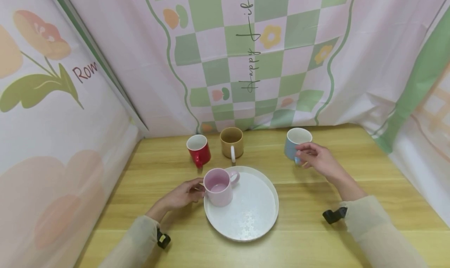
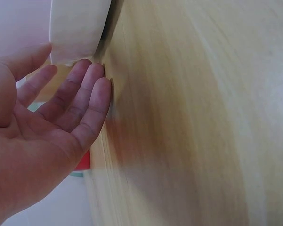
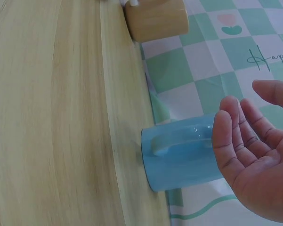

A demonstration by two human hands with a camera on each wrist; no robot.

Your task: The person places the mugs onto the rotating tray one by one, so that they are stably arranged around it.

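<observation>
A pink mug [image 1: 222, 195] stands upright at the left side of a round white tray [image 1: 253, 217], its handle turned to the back right. My left hand [image 1: 183, 193] is beside that mug, fingers loosely bent and grasping nothing; whether a fingertip touches the mug I cannot tell. At the back right stands a light blue mug [image 1: 290, 149], its handle facing me. In front of it hovers my right hand [image 1: 321, 162], partly covering the handle. In the right wrist view, this hand's fingers are loosely bent beside the blue mug [image 3: 174, 162], with nothing held.
Behind the tray stand a red mug [image 1: 201, 154] and a tan mug [image 1: 239, 147] with a white handle. The wooden table [image 1: 302, 233] meets a checkered cloth [image 1: 267, 68] at the back. Another printed cloth [image 1: 63, 143] hangs along the left.
</observation>
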